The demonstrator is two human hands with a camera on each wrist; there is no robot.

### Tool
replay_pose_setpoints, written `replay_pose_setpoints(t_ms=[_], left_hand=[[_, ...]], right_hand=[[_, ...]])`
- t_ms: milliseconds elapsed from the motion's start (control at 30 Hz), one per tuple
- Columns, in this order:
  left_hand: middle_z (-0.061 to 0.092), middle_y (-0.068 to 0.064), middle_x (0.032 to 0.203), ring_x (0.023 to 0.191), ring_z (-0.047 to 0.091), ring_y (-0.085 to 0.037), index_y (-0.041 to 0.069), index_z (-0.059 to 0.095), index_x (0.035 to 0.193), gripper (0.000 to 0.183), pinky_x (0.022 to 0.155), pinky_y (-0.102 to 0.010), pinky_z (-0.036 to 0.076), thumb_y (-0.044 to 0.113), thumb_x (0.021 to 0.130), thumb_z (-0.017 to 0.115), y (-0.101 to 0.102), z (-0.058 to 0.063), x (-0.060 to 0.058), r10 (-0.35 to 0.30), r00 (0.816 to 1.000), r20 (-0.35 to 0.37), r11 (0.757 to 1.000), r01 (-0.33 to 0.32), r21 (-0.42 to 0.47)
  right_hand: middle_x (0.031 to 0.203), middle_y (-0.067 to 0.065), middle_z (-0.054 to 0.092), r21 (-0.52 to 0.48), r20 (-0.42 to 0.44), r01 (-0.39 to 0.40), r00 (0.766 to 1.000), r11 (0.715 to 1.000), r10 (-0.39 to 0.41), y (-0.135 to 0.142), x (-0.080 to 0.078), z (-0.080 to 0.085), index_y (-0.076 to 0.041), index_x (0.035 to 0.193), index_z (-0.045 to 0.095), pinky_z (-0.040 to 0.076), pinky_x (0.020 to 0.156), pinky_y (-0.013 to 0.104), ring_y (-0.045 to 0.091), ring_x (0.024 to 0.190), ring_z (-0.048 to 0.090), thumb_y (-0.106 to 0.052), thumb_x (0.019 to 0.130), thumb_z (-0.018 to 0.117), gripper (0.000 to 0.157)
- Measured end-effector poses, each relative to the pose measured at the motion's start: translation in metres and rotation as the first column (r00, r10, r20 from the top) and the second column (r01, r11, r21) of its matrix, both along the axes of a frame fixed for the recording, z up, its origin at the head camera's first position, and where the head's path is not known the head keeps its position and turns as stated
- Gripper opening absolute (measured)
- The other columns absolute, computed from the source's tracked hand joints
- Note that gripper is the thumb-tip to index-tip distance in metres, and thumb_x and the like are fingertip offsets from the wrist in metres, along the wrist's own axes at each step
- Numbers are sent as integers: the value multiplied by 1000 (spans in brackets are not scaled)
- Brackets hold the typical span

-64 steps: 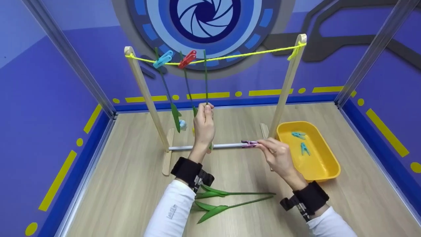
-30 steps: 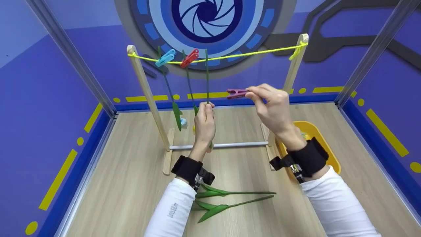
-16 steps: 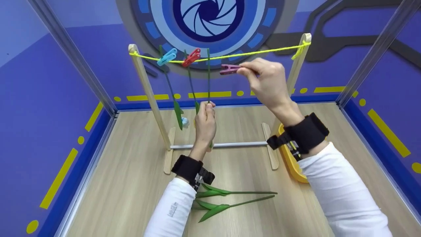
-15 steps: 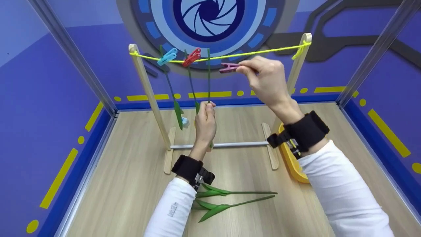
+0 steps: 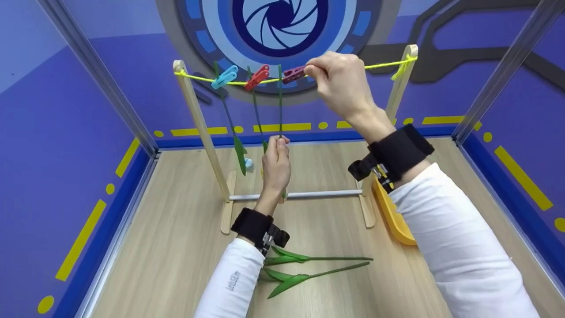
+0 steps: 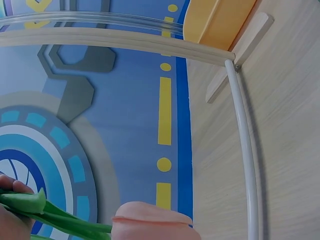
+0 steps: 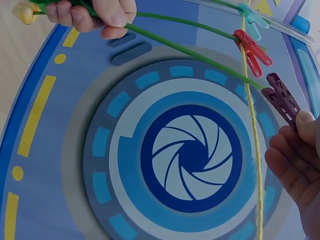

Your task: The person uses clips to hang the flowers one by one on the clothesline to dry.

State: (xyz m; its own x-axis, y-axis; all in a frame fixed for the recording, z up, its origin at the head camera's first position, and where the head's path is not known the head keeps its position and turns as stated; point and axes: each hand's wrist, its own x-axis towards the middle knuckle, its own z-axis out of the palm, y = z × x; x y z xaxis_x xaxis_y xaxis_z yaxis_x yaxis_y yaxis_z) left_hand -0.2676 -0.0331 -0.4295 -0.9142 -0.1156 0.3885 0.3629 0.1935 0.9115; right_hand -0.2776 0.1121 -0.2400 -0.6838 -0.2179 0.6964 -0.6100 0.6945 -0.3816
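Observation:
My left hand (image 5: 276, 163) grips a tulip upside down by its leaves. Its green stem (image 5: 280, 106) rises across the yellow line (image 5: 384, 65), and its pink bloom (image 6: 150, 222) shows in the left wrist view. Up at the line, my right hand (image 5: 342, 81) pinches a purple clothespin (image 5: 293, 74) between thumb and fingers. The clothespin's jaws point left, right at the stem's upper end, as the right wrist view shows too. To the left, a light blue clothespin (image 5: 225, 77) and a red clothespin (image 5: 257, 77) each hold another tulip's stem on the line.
Two wooden posts (image 5: 196, 128) carry the line, joined low down by a white rod (image 5: 324, 193). Two more tulips (image 5: 289, 282) lie on the tabletop in front, partly behind the left forearm. A yellow tub (image 5: 393, 216) stands at the right, mostly hidden by the right arm.
My right hand has carried the purple clothespin from beside the yellow tub up and left to the line, against the stem. The left hand has kept its grip on the tulip in place.

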Motion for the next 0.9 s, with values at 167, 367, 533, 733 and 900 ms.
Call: replay_pose_setpoints(t_ms=[167,367,533,733,900], left_hand=[[35,5,68,57,31,-11,7,54,108,30,55,-23,25,24,110,30,-1,1,0,11,1000,5,1000,-11,1],[35,5,68,57,31,-11,7,55,108,29,55,-23,26,23,110,31,-2,0,2,18,1000,11,1000,-18,-19],[35,5,68,57,31,-10,7,54,109,31,54,-23,25,24,110,29,-1,2,1,13,1000,3,1000,-13,-24],[34,5,67,55,30,-10,7,53,108,29,52,-22,24,23,110,29,0,-1,1,13,1000,12,999,-12,-33],[34,5,67,56,30,-10,7,53,108,28,53,-22,25,22,110,29,0,-3,2,10,1000,16,1000,-9,-24]], right_hand=[[96,16,75,45,68,57,996,997,-60,-10,-4,8,-1,102,77,41,72,28,27,81,66,-18,101,57,26],[103,16,75,136,134,85,985,987,-104,-17,-6,6,-1,107,75,47,72,31,29,87,67,-17,102,56,26],[105,17,76,163,140,71,986,984,-94,-21,-10,4,0,107,75,55,84,36,32,95,71,-16,102,56,25],[110,17,75,206,170,54,981,977,-90,-24,-11,1,1,110,74,54,80,34,33,94,71,-18,103,54,29],[108,16,75,221,193,34,978,975,-78,-27,-10,2,1,109,75,41,64,28,27,70,64,-19,104,52,31]])
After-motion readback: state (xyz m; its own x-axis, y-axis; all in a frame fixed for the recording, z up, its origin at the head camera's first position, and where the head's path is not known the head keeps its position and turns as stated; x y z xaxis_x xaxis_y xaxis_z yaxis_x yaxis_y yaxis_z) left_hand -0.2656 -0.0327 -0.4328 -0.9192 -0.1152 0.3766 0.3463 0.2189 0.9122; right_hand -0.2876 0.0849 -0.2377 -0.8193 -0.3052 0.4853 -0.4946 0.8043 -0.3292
